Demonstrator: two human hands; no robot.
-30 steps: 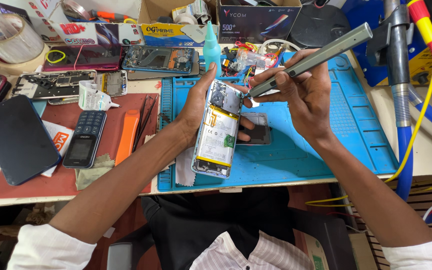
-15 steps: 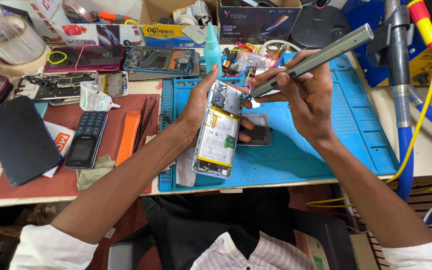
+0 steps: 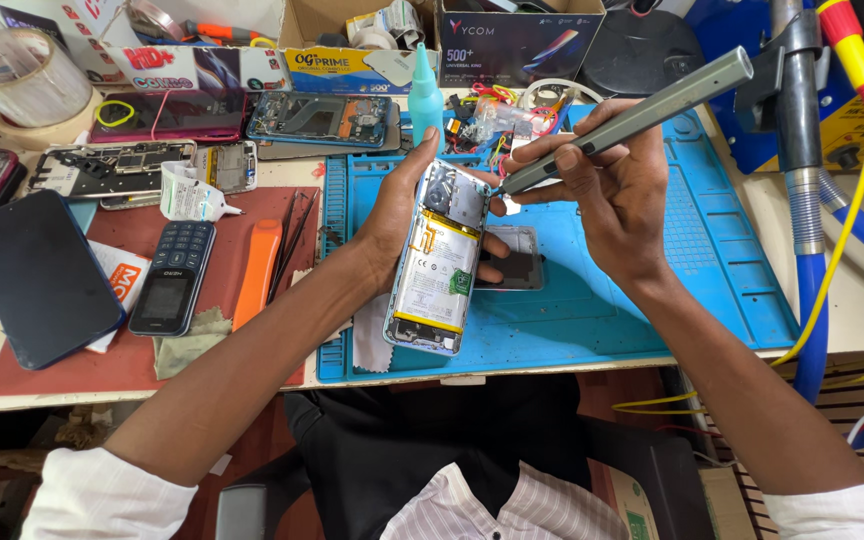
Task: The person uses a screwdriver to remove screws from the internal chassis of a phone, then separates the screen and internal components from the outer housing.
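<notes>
My left hand (image 3: pixel 397 215) grips an opened smartphone (image 3: pixel 437 262) with its back cover off, battery and metal shield showing, held tilted above the blue repair mat (image 3: pixel 712 270). My right hand (image 3: pixel 607 195) holds a grey pen-shaped electric screwdriver (image 3: pixel 632 118), its tip touching the upper right corner of the phone. A small dark phone part (image 3: pixel 517 262) lies on the mat under my hands.
On the red mat (image 3: pixel 132 370) lie a keypad phone (image 3: pixel 172 275), an orange pry tool (image 3: pixel 255 268) and tweezers (image 3: pixel 294 240). A dark smartphone (image 3: pixel 42 275) rests at left. Dismantled phones, boxes, a teal bottle (image 3: pixel 425 95) and tape roll (image 3: pixel 17 75) crowd the back. Blue and yellow hoses (image 3: pixel 812 260) hang at right.
</notes>
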